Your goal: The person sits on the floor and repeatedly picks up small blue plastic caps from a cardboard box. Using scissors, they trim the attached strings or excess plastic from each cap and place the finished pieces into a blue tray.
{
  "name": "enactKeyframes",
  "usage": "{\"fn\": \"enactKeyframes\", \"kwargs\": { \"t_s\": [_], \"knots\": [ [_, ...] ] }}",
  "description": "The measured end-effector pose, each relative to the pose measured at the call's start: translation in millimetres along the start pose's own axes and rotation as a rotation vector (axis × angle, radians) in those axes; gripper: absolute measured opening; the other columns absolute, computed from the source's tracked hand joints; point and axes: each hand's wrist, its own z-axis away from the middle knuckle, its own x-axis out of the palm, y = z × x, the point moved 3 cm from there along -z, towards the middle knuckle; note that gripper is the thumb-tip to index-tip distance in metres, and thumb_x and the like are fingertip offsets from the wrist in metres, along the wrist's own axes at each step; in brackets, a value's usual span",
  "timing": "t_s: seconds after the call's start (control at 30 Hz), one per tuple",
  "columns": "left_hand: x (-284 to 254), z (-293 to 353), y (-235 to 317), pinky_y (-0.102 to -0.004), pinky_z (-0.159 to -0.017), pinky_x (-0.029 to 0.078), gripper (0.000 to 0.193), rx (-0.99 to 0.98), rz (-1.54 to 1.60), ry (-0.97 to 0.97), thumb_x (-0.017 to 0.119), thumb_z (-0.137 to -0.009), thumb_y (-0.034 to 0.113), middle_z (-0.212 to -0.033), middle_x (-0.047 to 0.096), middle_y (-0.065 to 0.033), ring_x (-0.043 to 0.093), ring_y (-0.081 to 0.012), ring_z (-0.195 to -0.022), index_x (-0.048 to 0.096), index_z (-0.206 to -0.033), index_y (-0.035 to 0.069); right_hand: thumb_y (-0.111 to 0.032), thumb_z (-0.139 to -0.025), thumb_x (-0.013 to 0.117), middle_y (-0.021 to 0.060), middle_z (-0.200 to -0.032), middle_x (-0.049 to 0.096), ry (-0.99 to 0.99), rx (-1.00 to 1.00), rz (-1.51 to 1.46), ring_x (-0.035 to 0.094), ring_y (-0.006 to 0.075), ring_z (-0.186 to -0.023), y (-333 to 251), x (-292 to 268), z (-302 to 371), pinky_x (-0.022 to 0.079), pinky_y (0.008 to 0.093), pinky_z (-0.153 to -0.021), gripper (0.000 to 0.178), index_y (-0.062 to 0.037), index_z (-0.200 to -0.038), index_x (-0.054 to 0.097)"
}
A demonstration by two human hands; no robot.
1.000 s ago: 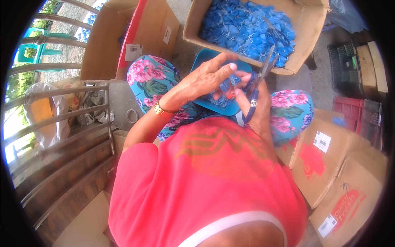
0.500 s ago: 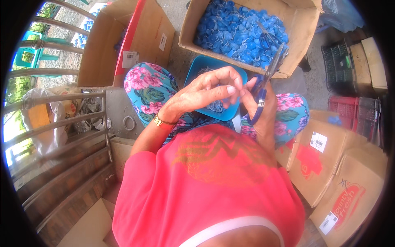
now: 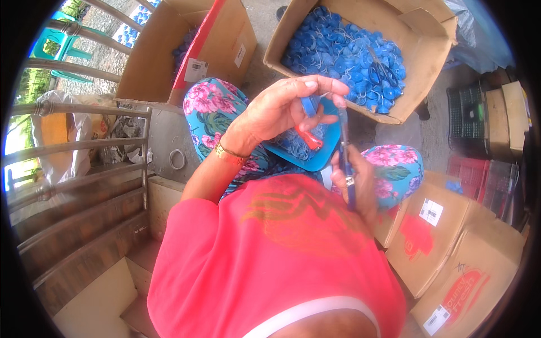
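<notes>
My left hand [image 3: 284, 110] is raised above my lap and pinches a small blue cap [image 3: 309, 105] between thumb and fingers. My right hand [image 3: 354, 183], partly hidden behind my red shirt, grips blue-handled scissors [image 3: 345, 152] whose blades point up to the cap. Under both hands a blue tray [image 3: 327, 149] rests on my knees in floral trousers; it holds pale thread scraps and an orange piece [image 3: 311, 140].
A cardboard box [image 3: 420, 42] full of blue caps with a second pair of scissors stands ahead. Another open box [image 3: 163, 56] sits at the left front, more cartons [image 3: 451, 248] at my right, dark crates [image 3: 479, 124] beyond. A metal railing [image 3: 79, 169] runs along my left.
My left hand has lifted and turned, and it now shows the blue cap at its fingertips. The scissors have swung from a slant to nearly upright at the cap.
</notes>
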Motion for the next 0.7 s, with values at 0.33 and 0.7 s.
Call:
{"fn": "enactKeyframes", "kwargs": {
  "t_s": [0.33,0.7],
  "knots": [
    [-0.9,-0.8,-7.3,-0.0422,-0.103,0.038,0.056,-0.031,0.180,-0.059,0.045,-0.093,0.030,-0.115,0.059,-0.0200,0.039,-0.0077,-0.046,0.045,-0.130,-0.012,-0.045,-0.081,0.071,0.0100,-0.062,0.056,0.010,0.132,-0.012,0.053,0.0192,-0.055,-3.5,8.5,-3.4,0.042,0.0339,-0.053,0.047,-0.0004,-0.078,0.054],
    [-5.5,1.4,-8.5,-0.0389,-0.101,0.041,0.054,-0.044,0.190,0.019,0.047,-0.093,0.029,-0.115,0.061,-0.0204,0.036,-0.0071,-0.045,0.047,-0.128,-0.012,-0.043,-0.080,0.073,0.0096,-0.061,0.055,-0.041,0.158,-0.026,0.053,0.0165,-0.057,6.8,12.6,-0.8,0.043,0.0335,-0.053,0.046,-0.0004,-0.078,0.054]
  ]
}}
